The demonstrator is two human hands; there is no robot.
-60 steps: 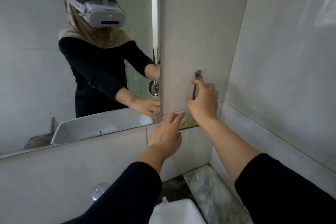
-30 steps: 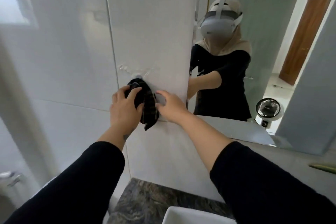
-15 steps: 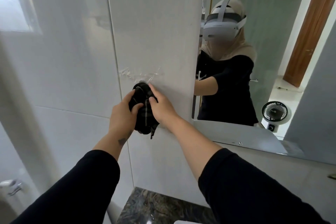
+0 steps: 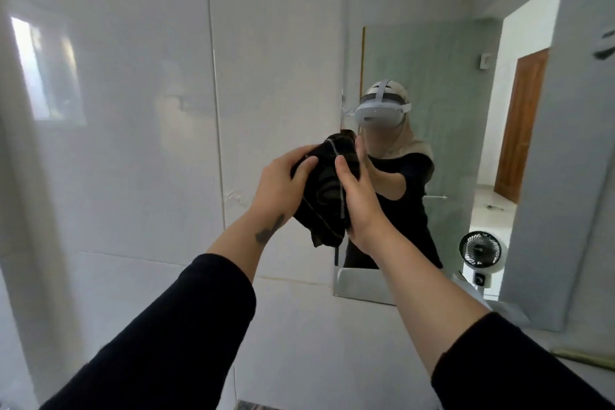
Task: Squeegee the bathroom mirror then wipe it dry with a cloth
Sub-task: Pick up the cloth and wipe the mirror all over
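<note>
Mirror [image 4: 449, 53] glass fills the right half of my view, set into a wall of pale glossy tiles [image 4: 133, 110] that takes up the whole left half. I read the mirror's left edge as the vertical line just behind the cloth, and its bottom edge runs along above the lower tiles. In the glass I see the reflection of the person [image 4: 396, 176] in black sleeves, wearing a white headset [image 4: 382, 110], and behind that figure a green-tinted glass panel, a wooden door [image 4: 522, 123] at the far right and a small round fan [image 4: 480, 250] low down. A bright window glare [image 4: 46, 66] sits on the tiles at the far left.

Both forearms reach up from the bottom of my view and block much of the lower wall and the mirror's lower left corner. Between them hangs a dark bunched cloth [image 4: 329, 190] with thin pale stripes, held up in front of the mirror's left edge, and I cannot tell whether it touches the glass. My left hand [image 4: 283, 183] wraps its fingers over the cloth's left side, closed on the fabric. My right hand [image 4: 356, 200] grips the right side, thumb pressed on the front. At the bottom right, a sliver of something brass-coloured [image 4: 585, 356] lies along the surface; what it is I cannot tell.
</note>
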